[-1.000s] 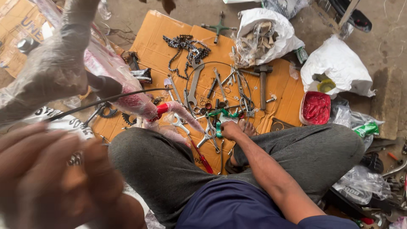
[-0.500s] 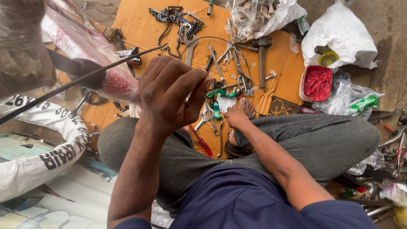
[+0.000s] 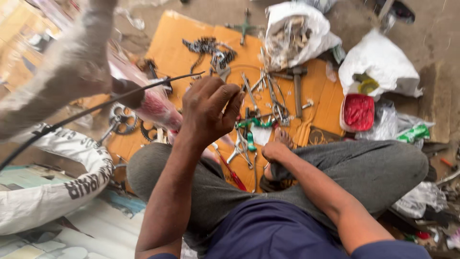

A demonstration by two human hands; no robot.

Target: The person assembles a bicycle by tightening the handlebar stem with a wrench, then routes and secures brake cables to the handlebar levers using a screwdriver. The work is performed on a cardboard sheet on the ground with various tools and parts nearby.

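Orange cardboard [image 3: 182,57] is lying on the ground and is carrying many metal tools. The left hand [image 3: 211,108] is closing its fingers around a small wrench [image 3: 221,72] above it. The right hand [image 3: 274,151] is resting curled beside green-handled pliers [image 3: 247,144], gripping nothing visible.

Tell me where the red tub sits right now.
The red tub sits at the right edge of the orange cardboard, just below the white bag and right of the hammer.
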